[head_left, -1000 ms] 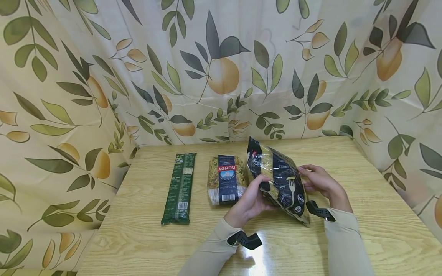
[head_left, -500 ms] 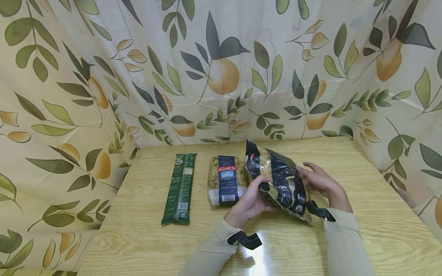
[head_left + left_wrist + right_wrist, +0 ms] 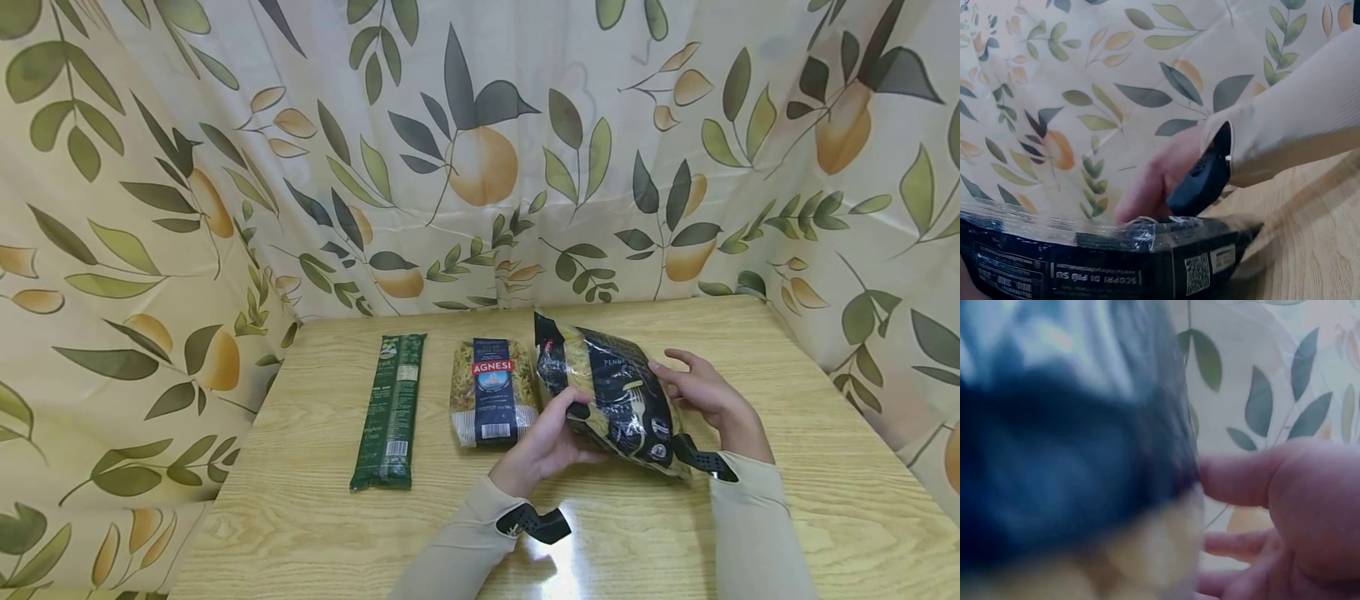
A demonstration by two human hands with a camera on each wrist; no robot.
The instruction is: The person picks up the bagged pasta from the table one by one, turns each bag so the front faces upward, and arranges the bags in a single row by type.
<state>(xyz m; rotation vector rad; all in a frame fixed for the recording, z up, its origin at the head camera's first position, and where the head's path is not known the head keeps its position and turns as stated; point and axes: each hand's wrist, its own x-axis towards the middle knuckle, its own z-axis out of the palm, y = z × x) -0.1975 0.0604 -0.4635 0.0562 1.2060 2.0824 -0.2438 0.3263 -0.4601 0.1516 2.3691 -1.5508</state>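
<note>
A dark, shiny bag of penne [image 3: 611,392] with a fork printed on it is tilted over the table in the head view. My left hand [image 3: 547,437] grips its left side, thumb on the front and fingers underneath. At the bag's right side, my right hand [image 3: 705,392] touches the edge with its thumb, its fingers extended rather than curled. The right wrist view shows this thumb [image 3: 1235,478] against the blurred bag [image 3: 1072,456]. In the left wrist view the bag's underside [image 3: 1097,265] bears printed text and a QR code.
Left of the penne lies an Agnesi pasta bag [image 3: 493,392] with a red label. Further left is a long green spaghetti packet [image 3: 388,412]. All are on a wooden table [image 3: 300,525], with a fruit-patterned curtain [image 3: 480,233] behind and at both sides.
The penne bag has come down slightly, its top corner lower and its bottom end swung a little right. My right hand has shifted slightly right, its fingers less behind the bag.
</note>
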